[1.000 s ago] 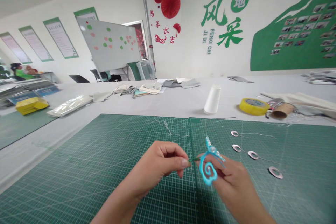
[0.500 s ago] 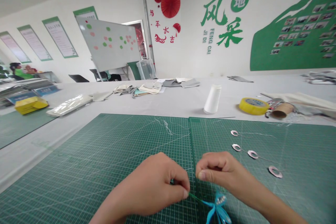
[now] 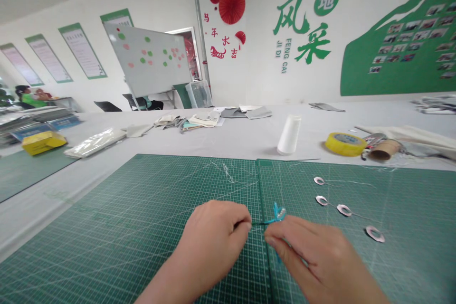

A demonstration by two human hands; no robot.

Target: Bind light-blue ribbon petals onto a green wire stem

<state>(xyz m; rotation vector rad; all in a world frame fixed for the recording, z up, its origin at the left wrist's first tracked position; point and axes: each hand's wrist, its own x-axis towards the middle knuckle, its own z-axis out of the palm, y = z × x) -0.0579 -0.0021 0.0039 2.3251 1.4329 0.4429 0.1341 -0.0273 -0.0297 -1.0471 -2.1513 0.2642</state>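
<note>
Turquoise ornament (image 3: 280,213) sits just above the centre seam of the green cutting mat (image 3: 107,232), and on my feed its lower part disappears behind my right hand (image 3: 320,259). Its thin dark-green stem (image 3: 261,223) lies almost level, running left from the ornament's head, which tips slightly up and to the right. My left hand (image 3: 212,240) pinches the stem's far end. The hands are close together but apart, with a narrow gap between them. The right hand's fingers wrap near the ornament, but I cannot tell whether they clamp it. Silver rings (image 3: 344,210) lie on the mat to the right, trailing threads. I judge the thin stem the weak point: a slackened pinch could let it slip, dropping the ornament, and too much twisting could bend it. Those threads could also snag.
</note>
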